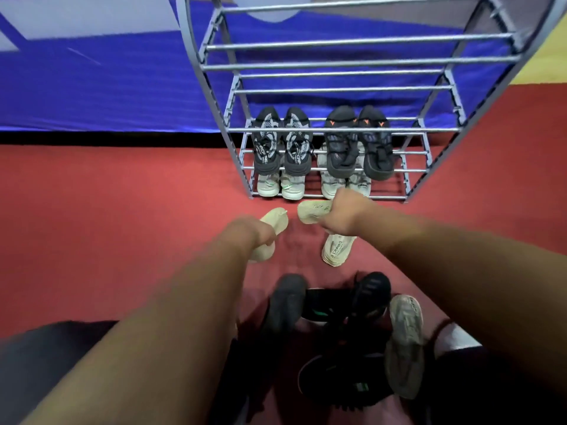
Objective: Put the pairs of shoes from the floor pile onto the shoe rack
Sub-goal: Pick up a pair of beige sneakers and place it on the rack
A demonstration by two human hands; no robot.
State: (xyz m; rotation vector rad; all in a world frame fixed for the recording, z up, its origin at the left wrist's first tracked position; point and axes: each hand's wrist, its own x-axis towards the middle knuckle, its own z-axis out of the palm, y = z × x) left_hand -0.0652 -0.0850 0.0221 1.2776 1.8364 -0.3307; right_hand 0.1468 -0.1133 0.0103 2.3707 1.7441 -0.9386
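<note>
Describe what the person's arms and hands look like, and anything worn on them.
Both are bare. The left forearm and right forearm show no sleeves, and the left hand and right hand wear no gloves. No watch or ring is visible, though blur hides fine detail.

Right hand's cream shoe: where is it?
Head view, centre: the right hand grips the cream shoe just before the shoe rack's bottom rail, beside the left hand's matching shoe.

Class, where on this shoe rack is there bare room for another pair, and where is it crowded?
Free: the bare upper tiers of the shoe rack, above the dark pairs. Crowded: the two lowest tiers, two pairs each.
</note>
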